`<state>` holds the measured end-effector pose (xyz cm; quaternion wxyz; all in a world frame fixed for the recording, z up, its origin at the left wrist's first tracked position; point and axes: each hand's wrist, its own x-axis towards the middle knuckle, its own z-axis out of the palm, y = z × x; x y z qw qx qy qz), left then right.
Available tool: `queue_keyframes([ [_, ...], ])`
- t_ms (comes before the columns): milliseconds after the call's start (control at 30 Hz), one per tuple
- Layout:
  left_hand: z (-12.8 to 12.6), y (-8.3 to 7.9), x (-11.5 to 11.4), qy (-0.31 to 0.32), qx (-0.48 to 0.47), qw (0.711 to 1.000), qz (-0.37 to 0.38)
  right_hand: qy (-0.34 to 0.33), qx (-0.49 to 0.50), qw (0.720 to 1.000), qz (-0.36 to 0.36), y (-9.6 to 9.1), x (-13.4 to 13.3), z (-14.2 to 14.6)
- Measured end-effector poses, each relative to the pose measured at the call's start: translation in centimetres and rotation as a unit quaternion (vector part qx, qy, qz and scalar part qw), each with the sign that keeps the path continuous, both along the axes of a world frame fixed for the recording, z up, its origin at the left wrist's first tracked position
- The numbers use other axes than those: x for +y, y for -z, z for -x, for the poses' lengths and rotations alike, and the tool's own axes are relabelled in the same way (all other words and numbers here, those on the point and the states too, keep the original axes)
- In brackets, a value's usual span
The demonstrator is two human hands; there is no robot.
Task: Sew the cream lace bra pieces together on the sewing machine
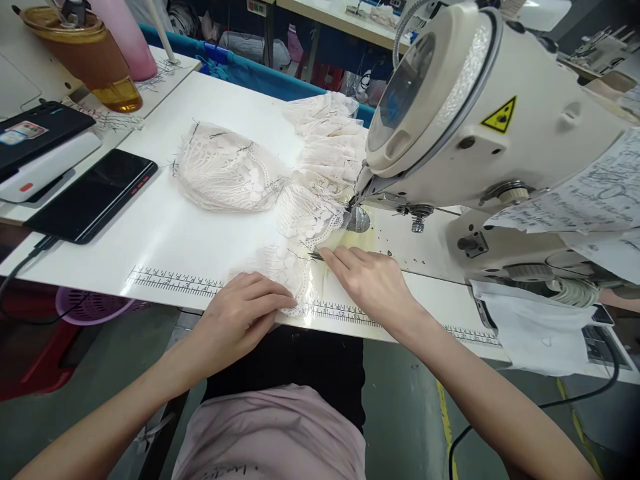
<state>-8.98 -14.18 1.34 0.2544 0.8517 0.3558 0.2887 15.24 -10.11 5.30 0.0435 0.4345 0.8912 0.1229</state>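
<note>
Beside the front edge of the white table, my left hand pinches the near end of a white lace piece. My right hand is closed around a small dark pointed tool; its tip reaches to the lace, and the rest is hidden in my fingers. More lace runs up to the needle area of the sewing machine. A cup-shaped lace piece lies to the left, joined to this lace. Ruffled white fabric is bunched behind the needle.
A black phone with a cable lies on the left, near a tumbler of amber liquid. Printed ruler strips run along the table's front edge. White cloth hangs at the right. A blue fabric trough borders the back.
</note>
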Motion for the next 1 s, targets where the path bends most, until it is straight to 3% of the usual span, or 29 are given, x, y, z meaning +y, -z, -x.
queue_keyframes([
  [400, -0.1, -0.1, 0.0, -0.005, -0.011, 1.000, 0.016, -0.014, -0.020, 1.000, 0.009, 0.0, 0.2, 0.4],
  [533, 0.3, -0.3, -0.5, -0.034, -0.071, 0.995, 0.062, 0.081, 0.129, 0.988, 0.004, -0.2, 0.0, -0.5],
  [600, 0.6, -0.5, -1.2, -0.066, -0.132, 0.976, 0.160, 0.133, 0.284, 0.948, 0.053, -0.4, -0.6, -1.1],
  [633, 0.7, -0.7, -1.6, -0.081, -0.170, 0.956, 0.227, 0.150, 0.369, 0.911, 0.104, -0.5, -1.1, -1.3],
  [700, 0.6, -1.1, -2.5, -0.103, -0.261, 0.890, 0.360, 0.154, 0.515, 0.809, 0.236, -0.4, -2.3, -1.6],
  [767, 0.0, -1.4, -3.4, -0.108, -0.350, 0.805, 0.467, 0.133, 0.596, 0.706, 0.359, 0.0, -3.9, -1.6],
  [833, -0.9, -1.4, -4.2, -0.104, -0.410, 0.721, 0.549, 0.119, 0.627, 0.635, 0.436, 0.5, -5.4, -1.5],
  [867, -1.3, -1.2, -4.6, -0.101, -0.422, 0.686, 0.584, 0.127, 0.635, 0.617, 0.447, 0.8, -6.1, -1.4],
  [933, -2.1, -0.5, -5.4, -0.096, -0.426, 0.638, 0.635, 0.168, 0.647, 0.611, 0.424, 1.3, -7.2, -1.3],
  [1000, -2.5, 0.2, -6.0, -0.085, -0.417, 0.620, 0.658, 0.208, 0.651, 0.626, 0.375, 1.5, -7.9, -1.3],
])
